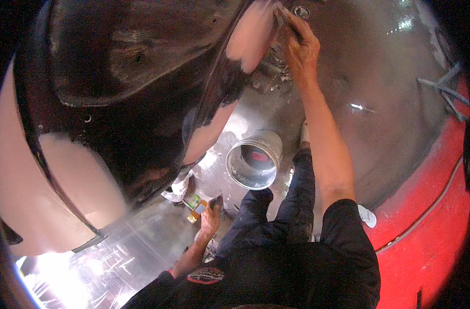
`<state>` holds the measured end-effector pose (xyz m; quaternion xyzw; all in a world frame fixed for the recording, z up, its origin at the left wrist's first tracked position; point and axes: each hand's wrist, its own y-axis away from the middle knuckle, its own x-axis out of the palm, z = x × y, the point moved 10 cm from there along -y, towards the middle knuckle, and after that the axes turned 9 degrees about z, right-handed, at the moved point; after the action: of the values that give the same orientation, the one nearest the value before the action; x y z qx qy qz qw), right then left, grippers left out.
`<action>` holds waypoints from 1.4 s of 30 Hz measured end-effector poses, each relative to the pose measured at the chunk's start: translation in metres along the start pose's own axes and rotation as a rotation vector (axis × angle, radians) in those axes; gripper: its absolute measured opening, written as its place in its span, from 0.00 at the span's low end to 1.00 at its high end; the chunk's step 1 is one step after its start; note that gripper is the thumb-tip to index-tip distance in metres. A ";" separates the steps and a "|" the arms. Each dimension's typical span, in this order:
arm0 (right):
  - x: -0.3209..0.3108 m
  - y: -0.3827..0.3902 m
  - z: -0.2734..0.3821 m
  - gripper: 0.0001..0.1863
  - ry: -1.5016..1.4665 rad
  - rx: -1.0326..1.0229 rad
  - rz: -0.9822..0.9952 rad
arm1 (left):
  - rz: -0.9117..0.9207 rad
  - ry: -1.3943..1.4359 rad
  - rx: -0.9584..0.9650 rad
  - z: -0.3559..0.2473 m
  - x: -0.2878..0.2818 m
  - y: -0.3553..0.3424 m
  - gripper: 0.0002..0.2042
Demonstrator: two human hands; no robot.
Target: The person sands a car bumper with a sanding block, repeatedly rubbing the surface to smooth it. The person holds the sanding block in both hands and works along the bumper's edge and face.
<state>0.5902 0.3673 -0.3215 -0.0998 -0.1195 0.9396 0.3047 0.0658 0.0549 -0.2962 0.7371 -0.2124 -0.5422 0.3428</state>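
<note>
At the top, my right hand (302,49) reaches out with its fingers closed at the edge of a pinkish filler patch (251,36) on a dark car body panel (142,56). A thin piece seems pinched at its fingertips, too small to make out. My left hand (210,220) hangs lower down, away from the panel, its fingers closed round a small dark flat piece (216,203). Right beside these fingers shows an orange and yellow package (197,211); whether the hand touches it, I cannot tell.
A pale bucket (253,177) with a red item inside stands between the panel and my legs. More pink patches (80,175) cover the panel's lower left. A red surface (425,232) with a hose (425,213) lies right. Grey bars (443,90) stand far right.
</note>
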 end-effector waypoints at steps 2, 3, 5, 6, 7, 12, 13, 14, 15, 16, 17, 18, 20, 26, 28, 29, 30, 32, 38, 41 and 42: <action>0.000 -0.003 0.003 0.25 -0.025 -0.093 -0.058 | -0.027 0.021 0.068 -0.021 -0.006 -0.005 0.15; 0.000 -0.004 0.011 0.26 -0.039 -0.140 -0.087 | -0.035 0.032 0.054 -0.020 -0.008 -0.006 0.15; 0.008 -0.006 0.013 0.26 -0.153 -0.082 -0.031 | -0.050 0.052 0.029 -0.015 -0.011 -0.009 0.15; 0.012 -0.004 0.016 0.26 -0.210 -0.050 -0.004 | -0.044 0.010 -0.004 -0.007 -0.011 -0.009 0.15; 0.014 0.002 0.018 0.26 -0.106 -0.056 0.001 | -0.039 -0.032 -0.036 0.006 -0.010 -0.011 0.15; 0.033 0.049 0.027 0.29 0.131 -0.109 0.003 | -0.018 -0.046 -0.008 0.045 -0.009 -0.024 0.15; 0.037 0.058 0.032 0.31 0.139 -0.066 0.026 | -0.014 -0.111 0.058 0.052 -0.007 -0.026 0.16; 0.042 0.068 0.036 0.31 0.130 -0.045 0.037 | -0.009 -0.175 0.124 0.058 -0.003 -0.026 0.16; 0.047 0.079 0.039 0.32 0.120 -0.027 0.047 | -0.003 -0.087 0.084 0.057 -0.005 -0.028 0.16; 0.053 0.089 0.042 0.32 0.110 -0.009 0.060 | 0.002 0.005 0.043 0.045 -0.011 -0.028 0.17; 0.057 0.098 0.048 0.34 0.116 -0.020 0.049 | 0.008 0.097 0.002 0.041 -0.013 -0.028 0.17; 0.059 0.107 0.047 0.35 0.094 -0.005 0.092 | -0.006 0.076 -0.021 0.045 -0.015 -0.028 0.17; 0.064 0.117 0.045 0.36 0.050 0.022 0.179 | -0.038 0.038 -0.064 0.056 -0.019 -0.028 0.17; 0.008 0.042 0.009 0.25 0.059 0.007 -0.063 | -0.036 -0.006 -0.082 0.020 -0.031 -0.027 0.17; 0.006 0.008 0.005 0.24 0.070 -0.038 -0.083 | -0.022 0.087 -0.051 0.016 -0.026 -0.028 0.17; 0.004 -0.001 0.008 0.24 0.077 -0.058 -0.093 | -0.013 0.132 -0.037 0.014 -0.024 -0.028 0.16; 0.002 -0.005 0.011 0.26 0.043 -0.053 -0.082 | -0.014 0.001 0.031 0.019 -0.020 -0.029 0.16; 0.004 -0.008 0.016 0.30 -0.025 -0.046 -0.056 | -0.017 -0.255 0.167 0.040 -0.004 -0.031 0.15; 0.033 0.059 0.048 0.27 0.086 -0.129 0.010 | -0.050 0.029 0.006 0.048 -0.008 -0.031 0.18; 0.046 0.090 0.056 0.29 0.066 -0.063 0.077 | -0.038 -0.152 0.093 0.052 -0.007 -0.029 0.19; 0.048 0.094 0.055 0.29 0.049 -0.079 0.121 | -0.035 -0.162 0.078 0.053 -0.008 -0.029 0.19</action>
<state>0.4864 0.3132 -0.3015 -0.1416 -0.1427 0.9482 0.2459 0.0116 0.0657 -0.3212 0.7072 -0.2476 -0.5973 0.2860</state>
